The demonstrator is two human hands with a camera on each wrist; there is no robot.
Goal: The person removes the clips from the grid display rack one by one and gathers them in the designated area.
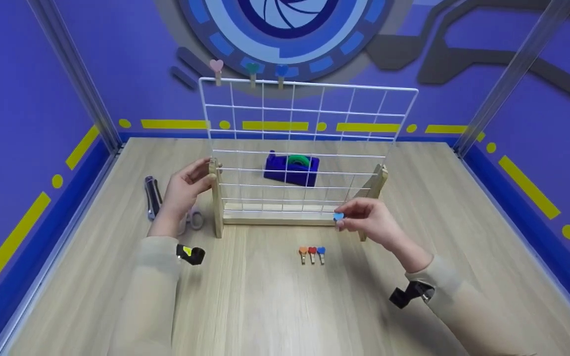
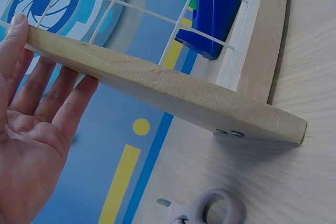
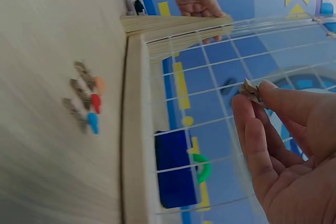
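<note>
In the head view my right hand (image 1: 371, 221) pinches a small wooden clothespin with a light blue heart (image 1: 338, 216), in front of the grid's lower right. The right wrist view shows the wooden clothespin (image 3: 253, 92) between thumb and fingertips. My left hand (image 1: 182, 190) grips the upper end of the stand's left wooden post (image 2: 157, 80), thumb on one side and fingers on the other. The post supports a white wire grid (image 1: 305, 114). Along the grid's top wire sit a pink heart clothespin (image 1: 216, 68), a green one (image 1: 252, 70) and a blue one (image 1: 281, 72).
Orange (image 1: 303, 251), red (image 1: 312, 251) and blue (image 1: 321, 251) heart clothespins lie in front of the stand. Behind the grid stands a blue tape dispenser (image 1: 290, 173) with green tape. Scissors (image 1: 195, 220) and a dark stapler-like tool (image 1: 153, 195) lie left.
</note>
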